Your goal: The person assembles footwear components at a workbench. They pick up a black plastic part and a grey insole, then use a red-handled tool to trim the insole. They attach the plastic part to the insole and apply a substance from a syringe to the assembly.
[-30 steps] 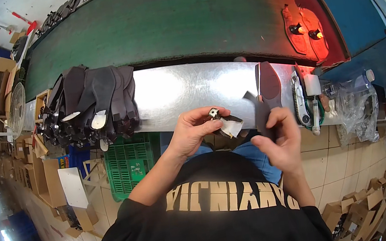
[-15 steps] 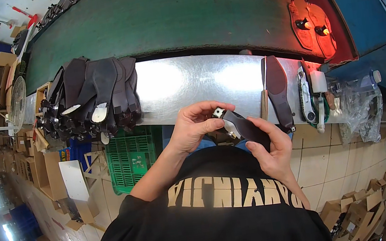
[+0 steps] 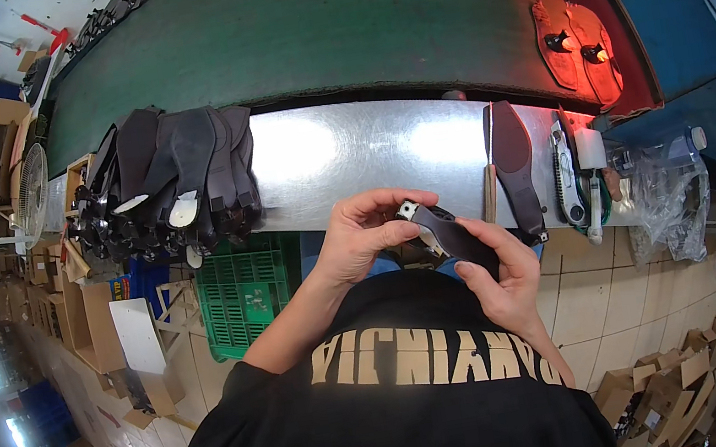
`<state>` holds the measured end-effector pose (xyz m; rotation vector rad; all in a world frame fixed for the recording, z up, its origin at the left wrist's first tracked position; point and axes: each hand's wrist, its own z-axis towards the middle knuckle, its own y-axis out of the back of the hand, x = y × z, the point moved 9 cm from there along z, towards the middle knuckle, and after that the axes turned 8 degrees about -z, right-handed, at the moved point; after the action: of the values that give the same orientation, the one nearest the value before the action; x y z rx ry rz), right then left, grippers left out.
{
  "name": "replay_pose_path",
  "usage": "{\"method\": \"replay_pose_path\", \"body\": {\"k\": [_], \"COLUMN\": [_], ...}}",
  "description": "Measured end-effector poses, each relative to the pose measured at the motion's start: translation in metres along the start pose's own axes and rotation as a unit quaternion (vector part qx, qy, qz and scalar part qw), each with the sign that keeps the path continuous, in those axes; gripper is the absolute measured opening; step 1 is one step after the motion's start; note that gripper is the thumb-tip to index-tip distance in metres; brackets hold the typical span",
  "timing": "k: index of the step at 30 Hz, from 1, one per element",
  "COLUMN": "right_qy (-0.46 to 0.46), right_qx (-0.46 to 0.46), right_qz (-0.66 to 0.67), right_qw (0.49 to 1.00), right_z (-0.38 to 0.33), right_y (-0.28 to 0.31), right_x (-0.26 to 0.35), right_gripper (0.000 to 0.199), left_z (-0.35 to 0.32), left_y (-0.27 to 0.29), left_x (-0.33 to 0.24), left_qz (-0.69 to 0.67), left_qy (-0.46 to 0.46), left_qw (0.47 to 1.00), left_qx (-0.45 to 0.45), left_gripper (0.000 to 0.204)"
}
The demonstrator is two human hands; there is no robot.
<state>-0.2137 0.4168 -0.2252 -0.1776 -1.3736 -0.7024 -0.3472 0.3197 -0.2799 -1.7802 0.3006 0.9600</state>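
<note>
A dark leather strap piece (image 3: 455, 237) with a small white tab at its upper end sits between both my hands, close to my chest. My left hand (image 3: 366, 233) pinches the tab end with thumb and fingers. My right hand (image 3: 506, 273) supports the lower end from below, its thumb lying along the piece. Just beyond my hands runs the shiny metal bench (image 3: 348, 156). A dark brown sole-shaped piece (image 3: 515, 158) lies on the bench right of my hands.
A stack of dark leather pieces (image 3: 176, 181) hangs over the bench's left part. A green conveyor belt (image 3: 302, 37) runs behind it. Hand tools (image 3: 569, 178) and a clear plastic bag (image 3: 672, 190) lie at the right. A green crate (image 3: 243, 287) stands below.
A second ago my hands held a pale tab and a dark piece apart, near the bench edge. Now both hands are together on the one dark piece, lower and nearer my chest.
</note>
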Motion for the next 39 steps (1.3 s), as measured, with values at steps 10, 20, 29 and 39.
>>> {"method": "replay_pose_path", "body": {"k": [10, 20, 29, 39], "right_qy": [0.023, 0.063, 0.094, 0.102], "right_qx": [0.017, 0.043, 0.09, 0.093], "right_qz": [-0.071, -0.162, -0.249, -0.263], "right_qw": [0.997, 0.984, 0.96, 0.955], "right_z": [0.005, 0.013, 0.013, 0.01], "right_y": [0.001, -0.001, -0.003, -0.005], "right_x": [0.009, 0.022, 0.028, 0.028], "right_gripper": [0.041, 0.042, 0.044, 0.042], "left_z": [-0.001, -0.003, -0.001, -0.002], "left_y": [-0.001, -0.003, -0.006, -0.014], "left_x": [-0.002, -0.007, -0.006, -0.007], "left_qz": [0.028, 0.112, 0.142, 0.198], "left_qy": [-0.006, -0.007, -0.036, -0.035], "left_qw": [1.0, 0.994, 0.985, 0.971], "left_qx": [-0.005, -0.005, 0.088, 0.131], "left_gripper": [0.033, 0.034, 0.041, 0.043]}}
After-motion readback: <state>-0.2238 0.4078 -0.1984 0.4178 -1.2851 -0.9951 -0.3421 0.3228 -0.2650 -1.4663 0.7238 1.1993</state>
